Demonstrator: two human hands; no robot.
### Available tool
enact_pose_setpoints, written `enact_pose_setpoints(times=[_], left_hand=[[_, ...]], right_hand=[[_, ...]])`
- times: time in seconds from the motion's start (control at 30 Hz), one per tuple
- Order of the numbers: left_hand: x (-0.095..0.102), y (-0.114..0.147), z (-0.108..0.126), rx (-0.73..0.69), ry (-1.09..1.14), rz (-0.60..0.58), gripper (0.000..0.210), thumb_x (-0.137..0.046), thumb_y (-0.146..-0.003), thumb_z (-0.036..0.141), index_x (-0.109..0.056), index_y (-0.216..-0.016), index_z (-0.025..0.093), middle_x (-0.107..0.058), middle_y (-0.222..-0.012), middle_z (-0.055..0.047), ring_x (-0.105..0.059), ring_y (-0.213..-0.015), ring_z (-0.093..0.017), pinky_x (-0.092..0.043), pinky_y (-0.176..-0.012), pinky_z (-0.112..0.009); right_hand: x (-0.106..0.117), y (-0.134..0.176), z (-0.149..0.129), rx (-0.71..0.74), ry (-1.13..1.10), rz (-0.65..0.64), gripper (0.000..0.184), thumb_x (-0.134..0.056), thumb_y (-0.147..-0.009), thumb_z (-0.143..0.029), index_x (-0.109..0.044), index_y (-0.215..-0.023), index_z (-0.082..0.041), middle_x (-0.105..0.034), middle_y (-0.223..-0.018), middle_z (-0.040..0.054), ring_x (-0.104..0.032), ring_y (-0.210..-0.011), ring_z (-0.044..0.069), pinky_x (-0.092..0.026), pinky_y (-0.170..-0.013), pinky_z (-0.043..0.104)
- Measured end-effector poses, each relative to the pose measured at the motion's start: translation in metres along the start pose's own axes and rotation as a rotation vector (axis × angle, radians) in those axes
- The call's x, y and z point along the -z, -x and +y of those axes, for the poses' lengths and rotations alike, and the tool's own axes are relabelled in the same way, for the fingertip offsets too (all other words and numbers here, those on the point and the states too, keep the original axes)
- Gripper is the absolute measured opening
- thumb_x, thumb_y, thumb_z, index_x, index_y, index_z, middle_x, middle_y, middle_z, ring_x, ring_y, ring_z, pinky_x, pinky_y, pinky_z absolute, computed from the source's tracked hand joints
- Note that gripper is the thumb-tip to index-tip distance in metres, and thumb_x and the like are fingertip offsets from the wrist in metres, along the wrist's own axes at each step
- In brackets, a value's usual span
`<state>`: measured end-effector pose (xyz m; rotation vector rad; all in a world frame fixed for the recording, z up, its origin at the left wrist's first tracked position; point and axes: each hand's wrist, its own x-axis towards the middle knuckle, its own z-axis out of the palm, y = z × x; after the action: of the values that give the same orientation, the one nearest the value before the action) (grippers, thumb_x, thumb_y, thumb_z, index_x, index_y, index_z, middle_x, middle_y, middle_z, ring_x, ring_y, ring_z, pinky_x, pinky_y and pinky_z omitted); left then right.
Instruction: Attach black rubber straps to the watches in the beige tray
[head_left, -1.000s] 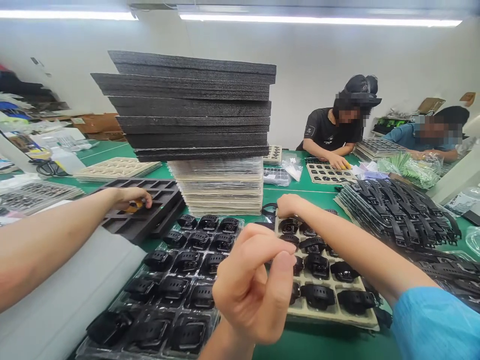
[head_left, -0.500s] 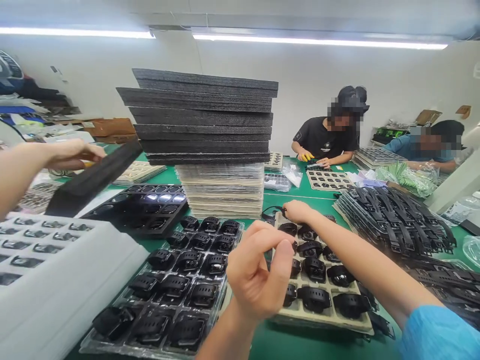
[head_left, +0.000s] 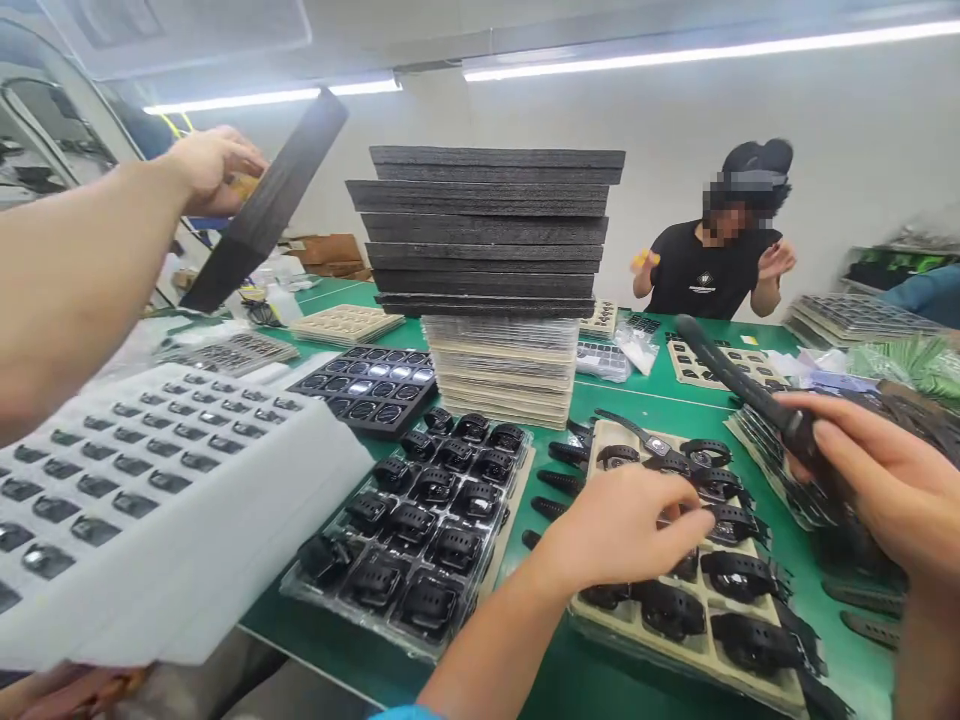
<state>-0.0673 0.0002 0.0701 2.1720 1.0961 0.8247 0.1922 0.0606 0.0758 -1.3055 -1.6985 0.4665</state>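
My right hand (head_left: 870,460), at the right, grips a black smartwatch (head_left: 724,365). Its strap sticks up to the left, and its lower part blurs into the hand. Over the beige tray (head_left: 750,665) of black watches hovers my left hand (head_left: 626,525), palm down, fingers half curled, with a gap between thumb and fingers. Nothing shows in it; whether it touches a watch below is unclear. One watch (head_left: 660,450) lies with its strap stretched across the tray's far end. Left of this tray stands a clear plastic tray (head_left: 360,625) filled with strapped black watches.
A co-worker's hand (head_left: 217,170) holds up a black foam tray (head_left: 262,220) at upper left. Behind the watches rise stacked black foam trays (head_left: 487,230) on pale trays (head_left: 502,370). White foam (head_left: 247,540) fills the left. A person (head_left: 712,260) sits opposite.
My right hand has come back from the beige tray's far end to the right, bringing a smartwatch. My left hand has moved right over that tray. The co-worker's foam tray has risen.
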Motion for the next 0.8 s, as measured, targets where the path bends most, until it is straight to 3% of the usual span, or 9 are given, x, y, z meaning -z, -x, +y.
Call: enact_pose_setpoints(times=[0.17,0.23,0.33,0.4,0.5,0.53,0.6,0.7,0.8], left_hand=[[-0.009,-0.006,-0.001,0.016,0.102,-0.431,0.042,-0.056,-0.097,0.052,-0.07,-0.123,0.023,-0.079,-0.096,-0.006,-0.073,-0.082,-0.021,-0.05,-0.064,-0.024],[-0.003,-0.006,-0.006,-0.079,0.096,-0.518,0.041,-0.054,-0.098,0.049,-0.073,-0.121,0.02,-0.079,-0.099,-0.01,-0.073,-0.083,-0.023,-0.053,-0.069,-0.027],[0.012,0.002,-0.013,-0.261,0.297,-0.667,0.047,-0.055,-0.097,0.058,-0.078,-0.107,0.018,-0.078,-0.089,-0.014,-0.072,-0.074,-0.023,-0.056,-0.068,-0.029],[0.019,0.01,-0.012,-0.388,0.524,-0.539,0.048,-0.056,-0.094,0.064,-0.079,-0.096,0.022,-0.077,-0.081,-0.013,-0.07,-0.067,-0.022,-0.056,-0.067,-0.03],[0.014,0.016,-0.003,-0.249,0.439,0.137,0.041,-0.058,-0.096,0.06,-0.075,-0.109,0.025,-0.075,-0.101,-0.012,-0.069,-0.098,-0.028,-0.053,-0.09,-0.037],[0.009,0.014,0.0,-0.166,0.331,0.238,0.041,-0.057,-0.096,0.059,-0.073,-0.113,0.025,-0.073,-0.109,-0.012,-0.065,-0.108,-0.029,-0.05,-0.097,-0.039],[-0.003,0.007,0.003,-0.056,0.191,0.159,0.051,-0.046,-0.099,0.064,-0.073,-0.109,0.022,-0.07,-0.11,-0.011,-0.061,-0.108,-0.028,-0.047,-0.098,-0.038],[-0.016,-0.006,0.001,-0.026,0.174,-0.157,0.073,-0.029,-0.098,0.076,-0.072,-0.092,0.017,-0.066,-0.089,-0.008,-0.057,-0.084,-0.022,-0.047,-0.08,-0.033],[-0.02,-0.01,-0.004,-0.019,0.296,-0.281,0.063,-0.047,-0.093,0.074,-0.071,-0.098,0.015,-0.066,-0.086,-0.005,-0.055,-0.078,-0.02,-0.046,-0.073,-0.03]], right_hand=[[0.005,0.047,0.01,0.084,-0.024,-0.041,0.038,-0.054,-0.099,-0.051,-0.068,-0.128,-0.032,-0.076,-0.116,0.008,-0.074,-0.093,0.027,-0.062,-0.074,0.035],[0.0,0.045,0.007,0.169,-0.053,-0.161,0.033,-0.05,-0.103,-0.046,-0.068,-0.126,-0.031,-0.073,-0.125,0.0064,-0.071,-0.107,0.027,-0.059,-0.089,0.037],[0.003,0.037,0.004,0.185,-0.059,-0.283,0.028,-0.045,-0.107,-0.039,-0.067,-0.123,-0.031,-0.074,-0.12,0.0041,-0.07,-0.105,0.024,-0.056,-0.091,0.035],[0.008,0.036,0.002,0.186,-0.051,-0.318,0.027,-0.043,-0.108,-0.034,-0.065,-0.122,-0.03,-0.074,-0.119,0.0036,-0.069,-0.104,0.023,-0.055,-0.09,0.034],[0.008,0.044,-0.007,0.301,-0.008,-0.421,0.028,-0.042,-0.106,-0.019,-0.064,-0.121,-0.026,-0.074,-0.118,0.0042,-0.067,-0.106,0.022,-0.053,-0.091,0.035],[0.006,0.048,-0.013,0.369,0.022,-0.476,0.03,-0.042,-0.104,-0.013,-0.064,-0.119,-0.025,-0.074,-0.115,0.0043,-0.066,-0.103,0.022,-0.052,-0.09,0.036],[-0.001,0.057,-0.025,0.501,0.094,-0.571,0.035,-0.042,-0.098,-0.002,-0.065,-0.112,-0.024,-0.073,-0.103,0.0035,-0.062,-0.096,0.023,-0.05,-0.088,0.038],[-0.01,0.067,-0.041,0.6,0.159,-0.606,0.032,-0.045,-0.094,0.003,-0.064,-0.1,-0.022,-0.07,-0.094,0.0019,-0.056,-0.091,0.022,-0.047,-0.091,0.041],[-0.013,0.071,-0.047,0.614,0.149,-0.577,0.03,-0.045,-0.094,0.004,-0.062,-0.094,-0.021,-0.067,-0.089,0.0008,-0.054,-0.089,0.02,-0.044,-0.097,0.042]])
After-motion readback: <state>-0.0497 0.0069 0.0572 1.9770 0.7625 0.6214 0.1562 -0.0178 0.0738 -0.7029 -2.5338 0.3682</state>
